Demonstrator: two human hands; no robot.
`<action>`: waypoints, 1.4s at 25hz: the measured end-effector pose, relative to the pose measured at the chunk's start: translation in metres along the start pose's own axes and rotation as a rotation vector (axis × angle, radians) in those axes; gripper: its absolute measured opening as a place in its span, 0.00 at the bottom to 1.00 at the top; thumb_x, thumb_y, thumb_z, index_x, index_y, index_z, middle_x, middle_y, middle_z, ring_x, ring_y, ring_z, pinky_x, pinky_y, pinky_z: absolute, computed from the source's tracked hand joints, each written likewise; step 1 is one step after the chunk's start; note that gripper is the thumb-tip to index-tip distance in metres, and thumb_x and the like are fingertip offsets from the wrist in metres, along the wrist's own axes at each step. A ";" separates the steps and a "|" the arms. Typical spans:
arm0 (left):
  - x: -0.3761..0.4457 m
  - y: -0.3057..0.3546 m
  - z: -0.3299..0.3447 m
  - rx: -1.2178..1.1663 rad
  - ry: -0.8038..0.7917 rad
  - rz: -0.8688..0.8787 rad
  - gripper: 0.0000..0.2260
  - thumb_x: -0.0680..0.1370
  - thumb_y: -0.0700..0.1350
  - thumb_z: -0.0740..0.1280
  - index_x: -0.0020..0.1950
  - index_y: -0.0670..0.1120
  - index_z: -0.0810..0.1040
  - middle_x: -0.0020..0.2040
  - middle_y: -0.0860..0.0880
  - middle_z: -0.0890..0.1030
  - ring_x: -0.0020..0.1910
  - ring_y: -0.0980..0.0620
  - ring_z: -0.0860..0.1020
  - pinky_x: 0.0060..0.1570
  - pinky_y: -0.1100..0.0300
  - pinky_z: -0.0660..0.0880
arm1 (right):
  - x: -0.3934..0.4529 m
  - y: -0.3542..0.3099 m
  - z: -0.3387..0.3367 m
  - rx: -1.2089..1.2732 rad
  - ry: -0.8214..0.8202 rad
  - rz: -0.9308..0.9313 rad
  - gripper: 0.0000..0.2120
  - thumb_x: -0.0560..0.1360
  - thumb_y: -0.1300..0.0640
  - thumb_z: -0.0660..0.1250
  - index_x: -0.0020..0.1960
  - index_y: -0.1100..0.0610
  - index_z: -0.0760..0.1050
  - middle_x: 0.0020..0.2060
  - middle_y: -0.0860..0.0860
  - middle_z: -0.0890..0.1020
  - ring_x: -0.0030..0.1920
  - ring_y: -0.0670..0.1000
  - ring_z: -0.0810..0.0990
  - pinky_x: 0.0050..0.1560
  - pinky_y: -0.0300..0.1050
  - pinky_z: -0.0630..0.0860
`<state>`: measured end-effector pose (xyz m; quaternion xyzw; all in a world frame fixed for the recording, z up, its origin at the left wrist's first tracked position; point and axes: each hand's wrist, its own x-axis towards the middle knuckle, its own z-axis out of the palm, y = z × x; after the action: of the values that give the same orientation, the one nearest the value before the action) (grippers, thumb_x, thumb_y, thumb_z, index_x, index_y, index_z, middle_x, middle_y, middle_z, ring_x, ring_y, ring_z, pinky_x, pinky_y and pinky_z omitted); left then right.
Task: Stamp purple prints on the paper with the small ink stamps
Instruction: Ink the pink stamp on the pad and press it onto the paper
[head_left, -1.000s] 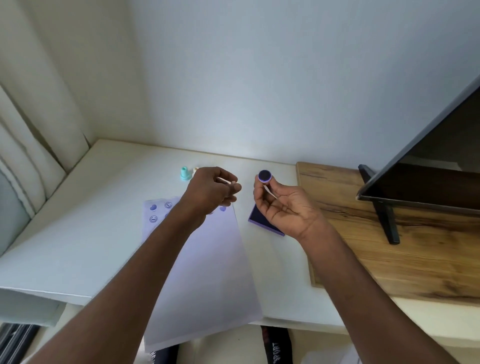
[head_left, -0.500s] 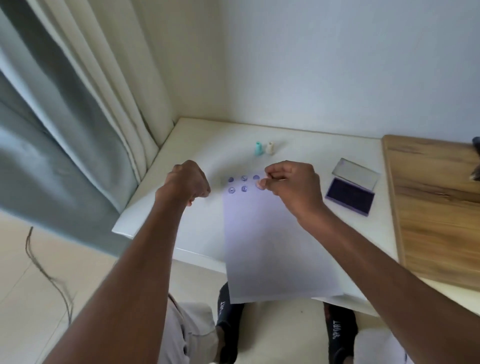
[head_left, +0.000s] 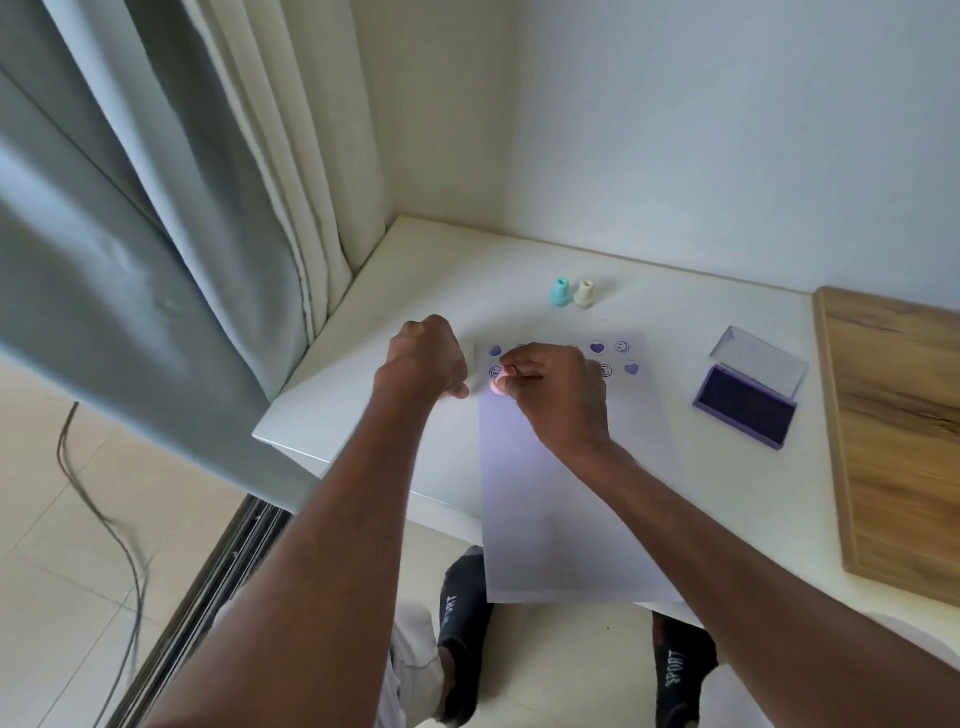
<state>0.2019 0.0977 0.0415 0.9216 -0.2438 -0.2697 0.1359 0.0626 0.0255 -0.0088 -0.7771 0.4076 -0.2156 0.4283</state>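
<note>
A white sheet of paper (head_left: 561, 493) lies on the white table and hangs over its front edge. Purple hearts and smiley prints (head_left: 597, 347) run in two rows along its far end. My right hand (head_left: 558, 395) is shut on a small pink stamp (head_left: 497, 385), whose face rests on the paper's left side below the rows. My left hand (head_left: 428, 361) is curled into a fist at the paper's left edge; what it holds, if anything, is hidden. A teal stamp (head_left: 559, 292) and a cream stamp (head_left: 584, 292) stand upright behind the paper. The open purple ink pad (head_left: 744, 405) lies to the right.
The ink pad's clear lid (head_left: 759, 358) lies behind it. A wooden board (head_left: 904, 426) covers the table's right side. Curtains (head_left: 156, 234) hang at the left by the table's corner, with a cable (head_left: 104, 509) on the tiled floor. My feet in dark socks (head_left: 462, 623) show under the table edge.
My right hand came down from the air near the ink pad and set the stamp on the paper's left side. My left hand moved to the paper's left edge. The view swung left and down.
</note>
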 end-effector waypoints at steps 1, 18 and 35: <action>0.000 0.001 0.001 -0.004 -0.004 0.005 0.13 0.70 0.37 0.77 0.54 0.44 0.83 0.53 0.47 0.84 0.53 0.43 0.84 0.55 0.48 0.81 | -0.001 0.000 0.001 -0.035 0.013 -0.028 0.06 0.70 0.56 0.77 0.48 0.50 0.87 0.44 0.43 0.89 0.49 0.43 0.87 0.54 0.43 0.80; 0.004 0.006 0.016 0.000 0.073 0.096 0.15 0.70 0.35 0.74 0.56 0.40 0.80 0.53 0.41 0.82 0.49 0.40 0.81 0.32 0.61 0.68 | -0.011 0.000 0.010 -0.425 0.080 -0.210 0.06 0.77 0.52 0.68 0.50 0.50 0.84 0.42 0.50 0.87 0.45 0.58 0.83 0.46 0.49 0.80; 0.006 0.024 -0.012 -0.169 0.245 0.088 0.17 0.69 0.44 0.82 0.54 0.40 0.83 0.51 0.40 0.86 0.50 0.40 0.86 0.55 0.51 0.82 | 0.010 0.001 -0.073 0.534 0.284 0.085 0.09 0.69 0.55 0.81 0.48 0.53 0.86 0.42 0.47 0.89 0.39 0.48 0.86 0.42 0.46 0.82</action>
<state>0.2034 0.0758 0.0579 0.9213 -0.2420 -0.1687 0.2533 0.0184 -0.0190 0.0295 -0.5813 0.4246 -0.4035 0.5648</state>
